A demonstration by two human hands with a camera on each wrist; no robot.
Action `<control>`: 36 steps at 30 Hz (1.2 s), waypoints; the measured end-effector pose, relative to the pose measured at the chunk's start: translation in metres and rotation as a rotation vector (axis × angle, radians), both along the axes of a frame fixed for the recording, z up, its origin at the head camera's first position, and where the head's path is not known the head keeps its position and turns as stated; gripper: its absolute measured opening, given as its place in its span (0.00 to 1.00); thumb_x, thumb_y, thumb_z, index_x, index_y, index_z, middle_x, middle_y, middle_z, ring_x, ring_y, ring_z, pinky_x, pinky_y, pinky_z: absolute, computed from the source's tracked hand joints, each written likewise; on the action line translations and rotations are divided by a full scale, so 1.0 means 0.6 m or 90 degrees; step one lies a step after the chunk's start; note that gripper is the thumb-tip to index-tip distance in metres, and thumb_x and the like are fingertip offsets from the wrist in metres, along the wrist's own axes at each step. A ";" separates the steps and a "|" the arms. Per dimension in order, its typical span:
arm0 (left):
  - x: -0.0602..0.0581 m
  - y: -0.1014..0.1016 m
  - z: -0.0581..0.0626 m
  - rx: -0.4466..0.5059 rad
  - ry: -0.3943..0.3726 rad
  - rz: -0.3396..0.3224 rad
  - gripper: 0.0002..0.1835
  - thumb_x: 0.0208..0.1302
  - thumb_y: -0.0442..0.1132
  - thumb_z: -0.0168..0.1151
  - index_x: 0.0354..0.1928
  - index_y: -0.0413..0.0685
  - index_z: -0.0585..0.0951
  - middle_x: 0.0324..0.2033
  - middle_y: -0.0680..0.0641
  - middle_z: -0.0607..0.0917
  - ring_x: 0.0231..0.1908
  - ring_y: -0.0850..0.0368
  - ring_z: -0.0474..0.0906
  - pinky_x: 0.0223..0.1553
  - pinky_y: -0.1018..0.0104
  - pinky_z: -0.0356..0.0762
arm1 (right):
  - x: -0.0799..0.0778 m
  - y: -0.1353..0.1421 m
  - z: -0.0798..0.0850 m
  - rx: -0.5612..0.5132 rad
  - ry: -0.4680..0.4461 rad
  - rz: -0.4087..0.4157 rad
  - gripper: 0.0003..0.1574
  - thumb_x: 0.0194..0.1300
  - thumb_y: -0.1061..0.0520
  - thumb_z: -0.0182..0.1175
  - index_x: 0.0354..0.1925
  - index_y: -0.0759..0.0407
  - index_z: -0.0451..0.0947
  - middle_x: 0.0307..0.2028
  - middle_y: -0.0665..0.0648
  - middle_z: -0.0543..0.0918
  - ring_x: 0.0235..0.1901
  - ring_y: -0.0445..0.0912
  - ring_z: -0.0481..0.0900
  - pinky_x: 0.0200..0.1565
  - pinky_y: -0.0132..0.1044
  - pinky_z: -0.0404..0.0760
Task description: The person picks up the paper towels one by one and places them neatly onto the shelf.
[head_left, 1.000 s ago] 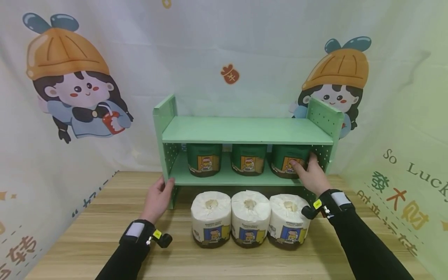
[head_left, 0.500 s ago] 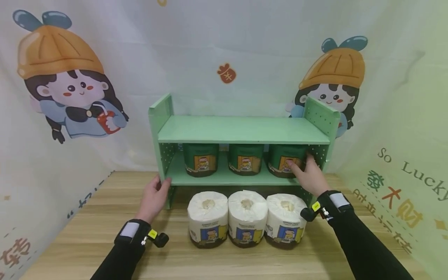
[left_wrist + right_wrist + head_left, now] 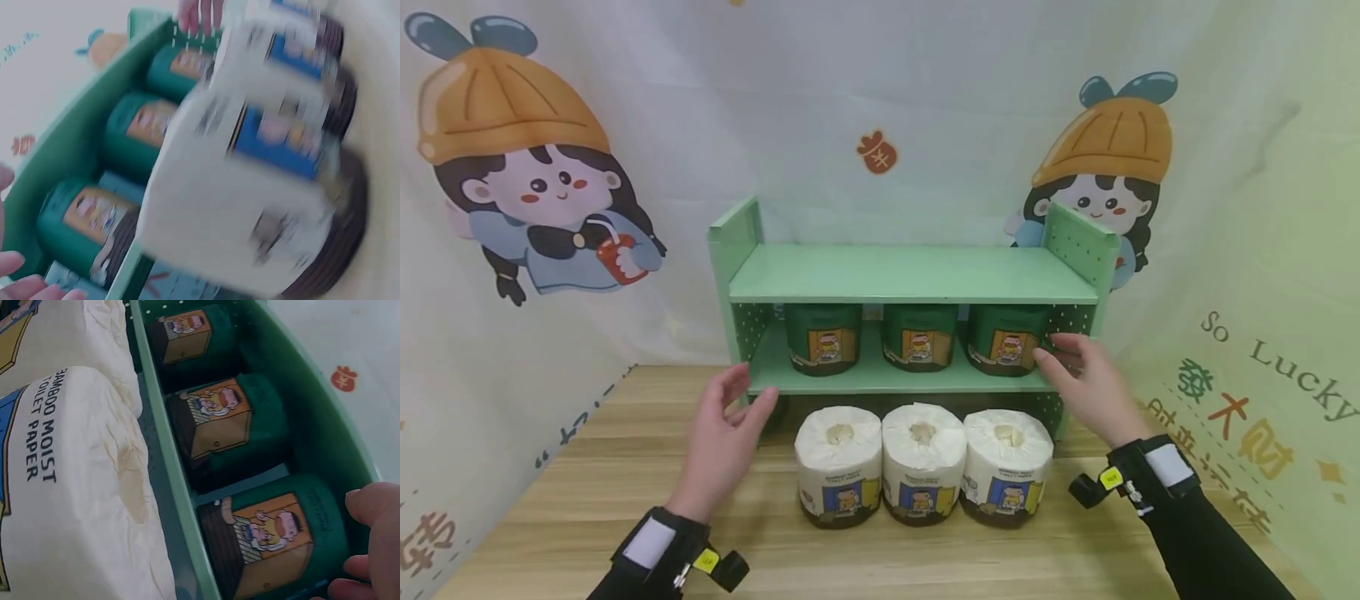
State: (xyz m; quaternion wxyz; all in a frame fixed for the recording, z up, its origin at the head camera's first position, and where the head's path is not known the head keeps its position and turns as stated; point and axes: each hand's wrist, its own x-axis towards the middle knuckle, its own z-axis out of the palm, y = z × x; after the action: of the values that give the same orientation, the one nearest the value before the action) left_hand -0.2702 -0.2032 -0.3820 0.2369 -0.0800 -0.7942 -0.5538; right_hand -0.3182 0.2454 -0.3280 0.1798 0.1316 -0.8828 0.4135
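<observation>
My right hand (image 3: 1093,392), fingers relaxed, hovers beside the right-hand green toilet roll (image 3: 1004,343) on the shelf's lower board. In the right wrist view its fingers (image 3: 381,512) sit close to that roll (image 3: 284,544), gripping nothing. My left hand (image 3: 722,446) holds nothing, thumb and fingers apart, near the left side of the green shelf (image 3: 917,275). Beside the hand in the head view is the left white toilet roll (image 3: 838,471). A middle green roll (image 3: 920,337) and a left green roll (image 3: 824,337) share the lower board.
In front of the shelf stand the middle white roll (image 3: 923,471) and right white roll (image 3: 1007,467), in a row with the left one on the wooden table (image 3: 880,567). Behind hangs a printed cloth (image 3: 820,108).
My right hand has let go of the right green roll and drawn back to the right. My left hand has come off the shelf's left side, towards me. The view has shifted slightly.
</observation>
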 end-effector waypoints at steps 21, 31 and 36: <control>0.031 0.075 -0.081 -0.027 -0.169 -0.127 0.64 0.50 0.55 0.79 0.77 0.48 0.44 0.74 0.41 0.47 0.69 0.45 0.47 0.68 0.45 0.50 | -0.020 0.082 -0.077 -0.036 -0.053 -0.098 0.54 0.74 0.35 0.51 0.72 0.74 0.46 0.65 0.79 0.59 0.59 0.68 0.65 0.53 0.64 0.73; -0.003 0.072 -0.122 -0.001 -0.194 -0.174 0.64 0.45 0.50 0.83 0.76 0.57 0.47 0.68 0.44 0.62 0.63 0.50 0.61 0.66 0.42 0.56 | -0.057 0.080 -0.117 -0.028 -0.037 -0.046 0.39 0.78 0.44 0.49 0.72 0.68 0.55 0.63 0.76 0.65 0.56 0.68 0.69 0.51 0.63 0.75; -0.015 0.069 -0.128 0.014 -0.162 -0.205 0.61 0.42 0.44 0.84 0.74 0.61 0.52 0.63 0.48 0.69 0.59 0.53 0.67 0.63 0.44 0.60 | -0.063 0.072 -0.117 -0.022 -0.032 -0.066 0.34 0.80 0.43 0.45 0.68 0.68 0.64 0.58 0.76 0.71 0.53 0.67 0.72 0.49 0.62 0.76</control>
State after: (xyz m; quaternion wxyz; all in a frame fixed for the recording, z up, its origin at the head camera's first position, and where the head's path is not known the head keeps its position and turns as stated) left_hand -0.2791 -0.1621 -0.4590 0.0437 -0.1324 -0.7888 -0.5987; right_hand -0.3557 0.2885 -0.3983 0.1806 0.0721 -0.8854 0.4222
